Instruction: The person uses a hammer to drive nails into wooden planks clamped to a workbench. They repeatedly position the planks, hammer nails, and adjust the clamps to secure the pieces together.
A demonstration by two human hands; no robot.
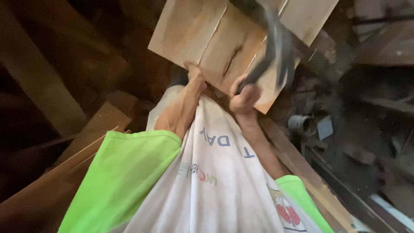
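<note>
Left hand grips the board's near edge; right hand, just beside it, is clamped on a blurred hammer over the board.

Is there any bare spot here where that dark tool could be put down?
The boards are bare left of the tool, above the left hand. The plank below the right hand shows a bare strip. To the right it is crowded: a grey pipe piece amid dim clutter. The far left is too dark to judge.

Dark tool motion-blurred (possibly a hammer), top cropped
</note>
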